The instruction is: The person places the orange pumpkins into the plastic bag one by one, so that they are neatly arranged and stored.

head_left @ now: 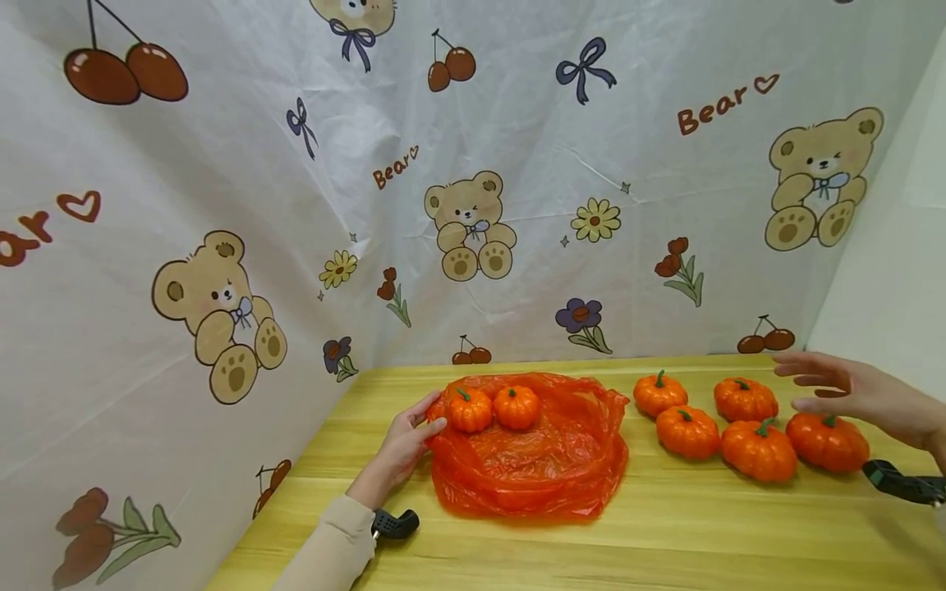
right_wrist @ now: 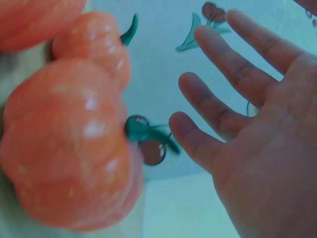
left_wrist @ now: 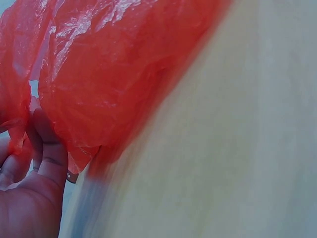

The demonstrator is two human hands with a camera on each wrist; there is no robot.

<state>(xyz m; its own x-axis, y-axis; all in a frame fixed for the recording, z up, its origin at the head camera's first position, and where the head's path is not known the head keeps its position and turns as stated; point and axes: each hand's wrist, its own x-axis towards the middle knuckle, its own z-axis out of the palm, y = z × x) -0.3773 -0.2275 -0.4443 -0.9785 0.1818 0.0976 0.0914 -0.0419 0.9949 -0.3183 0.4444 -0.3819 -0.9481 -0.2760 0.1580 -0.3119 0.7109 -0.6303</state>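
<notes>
A red plastic bag (head_left: pixel 532 484) lies spread on the table with its mouth facing up. Two small orange pumpkins (head_left: pixel 516 408) sit inside it at the back left. My left hand (head_left: pixel 405 439) pinches the bag's left rim, thumb on the inside; the left wrist view shows the fingers (left_wrist: pixel 52 148) against the crinkled film. On the right side of the table stand several orange pumpkins (head_left: pixel 759 451) with green stems. My right hand (head_left: pixel 861 394) hovers above the rightmost one, fingers spread and holding nothing. In the right wrist view, its fingers (right_wrist: pixel 203 139) are apart from a large pumpkin (right_wrist: pixel 69 144).
The light wooden table (head_left: pixel 702 525) runs up to a white cloth (head_left: pixel 517 312) printed with bears and cherries, hung behind and at the left. A plain white wall (head_left: pixel 902 287) bounds the right side. Black wrist devices (head_left: pixel 395 524) sit below both hands.
</notes>
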